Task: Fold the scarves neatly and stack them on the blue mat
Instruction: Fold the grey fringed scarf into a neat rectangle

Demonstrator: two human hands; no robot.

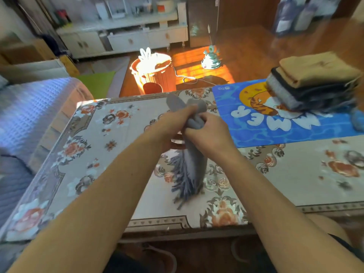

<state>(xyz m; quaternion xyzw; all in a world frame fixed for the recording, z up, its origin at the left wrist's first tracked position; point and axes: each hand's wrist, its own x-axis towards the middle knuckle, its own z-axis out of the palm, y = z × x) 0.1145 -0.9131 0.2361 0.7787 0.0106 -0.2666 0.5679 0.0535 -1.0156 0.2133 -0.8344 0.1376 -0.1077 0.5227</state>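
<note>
A grey-blue fringed scarf [192, 164] hangs above the middle of the table, bunched at its top with folds sticking up behind my fingers. My left hand [169, 129] grips the bunched top from the left. My right hand [206, 133] grips it from the right, the two hands touching. The fringe trails onto the tablecloth. The blue mat [262, 133] with a cartoon print lies at the right. On its far right end sits a stack of folded scarves [313, 83], tan on top, black and grey below.
The table wears a floral cloth [102, 146]. A sofa with a blue cover [25, 115] stands at the left. Beyond the table are a wooden bucket [155, 75], a small silver ornament [210, 60] and a white cabinet [126, 38]. A small blue object [357, 120] lies at the mat's right edge.
</note>
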